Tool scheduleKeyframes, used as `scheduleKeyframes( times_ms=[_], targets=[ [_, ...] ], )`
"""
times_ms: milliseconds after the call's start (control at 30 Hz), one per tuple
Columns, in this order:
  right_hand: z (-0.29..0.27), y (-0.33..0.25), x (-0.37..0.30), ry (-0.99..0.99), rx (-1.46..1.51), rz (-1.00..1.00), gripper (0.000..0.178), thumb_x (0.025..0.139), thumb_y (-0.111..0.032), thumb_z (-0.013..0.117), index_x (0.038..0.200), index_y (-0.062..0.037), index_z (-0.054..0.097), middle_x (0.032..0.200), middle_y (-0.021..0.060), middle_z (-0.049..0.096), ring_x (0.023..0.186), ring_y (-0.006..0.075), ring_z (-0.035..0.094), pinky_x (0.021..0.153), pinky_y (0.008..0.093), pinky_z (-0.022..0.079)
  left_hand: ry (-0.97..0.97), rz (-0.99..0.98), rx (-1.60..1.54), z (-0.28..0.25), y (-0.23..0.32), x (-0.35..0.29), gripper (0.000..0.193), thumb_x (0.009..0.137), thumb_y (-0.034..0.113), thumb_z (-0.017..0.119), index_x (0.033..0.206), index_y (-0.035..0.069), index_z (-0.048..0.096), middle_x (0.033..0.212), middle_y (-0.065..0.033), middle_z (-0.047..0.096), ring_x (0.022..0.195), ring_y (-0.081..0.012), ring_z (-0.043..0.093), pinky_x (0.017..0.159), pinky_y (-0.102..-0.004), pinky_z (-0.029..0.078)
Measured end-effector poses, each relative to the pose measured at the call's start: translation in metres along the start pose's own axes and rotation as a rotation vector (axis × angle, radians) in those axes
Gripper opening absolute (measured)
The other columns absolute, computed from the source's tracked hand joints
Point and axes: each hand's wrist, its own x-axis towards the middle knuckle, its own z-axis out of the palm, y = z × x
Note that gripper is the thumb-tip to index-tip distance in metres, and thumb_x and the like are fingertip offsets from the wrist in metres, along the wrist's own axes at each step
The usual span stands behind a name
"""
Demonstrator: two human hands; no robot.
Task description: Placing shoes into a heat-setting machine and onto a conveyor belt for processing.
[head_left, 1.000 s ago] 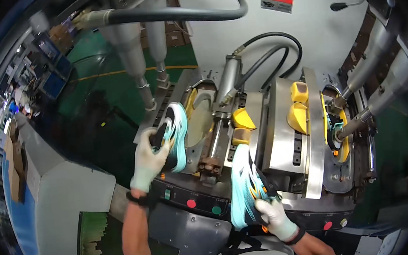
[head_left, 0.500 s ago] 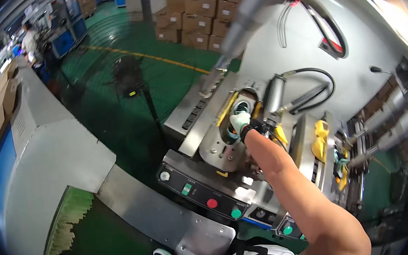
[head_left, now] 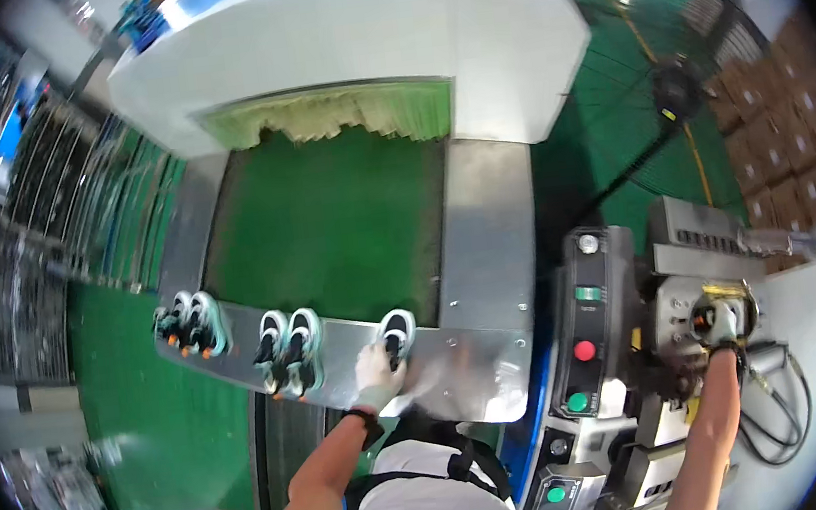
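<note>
Left grip was mostly closed, its fingers bent over the near part of a dark shoe with a pale rim, which rested on the metal surface beside the green belt. Right grip reached down into the machine's fixture; its fingers were too hidden to tell how far open they were, or whether they had hold of anything.

The worst risk, as I judged it, lay on the right: if the fixture closed while the fingers were inside, they could be pinched. The control panel stood between the two arms, so a stray elbow might press the red button. A black hose near the right forearm could snag it. On the left, a loose hold might let the shoe slip off the surface's near edge, and a leftward swing could knock the neighbouring pair of shoes.
</note>
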Motion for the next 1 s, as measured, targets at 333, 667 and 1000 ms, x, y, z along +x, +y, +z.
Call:
scheduleKeyframes(
  times_ms=[333,667,1000],
  targets=[
    [0.247,-0.087,-0.428,0.143,-0.898,-0.475,0.087,0.088,-0.025,0.069,0.151,0.0083,0.02,0.158,0.0306,0.018,0.148,0.0401,0.018,0.12,0.0538,0.015,-0.549,0.077,-0.237,-0.085,-0.044,0.029,0.082,0.083,0.055,0.068,0.139,-0.001,0.043,0.118,-0.0277,0.054,0.111,-0.0448,0.056,0.1,-0.048,0.045],
    [0.262,-0.072,-0.483,-0.061,-0.959,-0.456,0.098,0.073,-0.017,0.077,0.15,0.0069,0.021,0.156,0.033,0.015,0.147,0.0459,0.012,0.121,0.0527,0.013,-0.094,0.422,-0.383,-0.121,-0.123,0.353,0.043,0.093,0.018,0.057,0.133,0.005,0.053,0.136,-0.0205,0.053,0.128,-0.0395,0.048,0.111,-0.0444,0.037],
    [0.296,-0.14,-0.677,-0.123,-1.447,-0.45,0.045,0.091,-0.026,0.066,0.126,0.0004,0.057,0.11,0.0203,0.066,0.095,0.0335,0.059,0.083,0.0422,0.047,0.494,-0.003,0.125,-0.197,-0.324,0.644,0.026,0.088,0.01,0.058,0.108,-0.004,0.066,0.095,-0.0231,0.07,0.089,-0.0416,0.067,0.078,-0.0458,0.051]
  ],
)
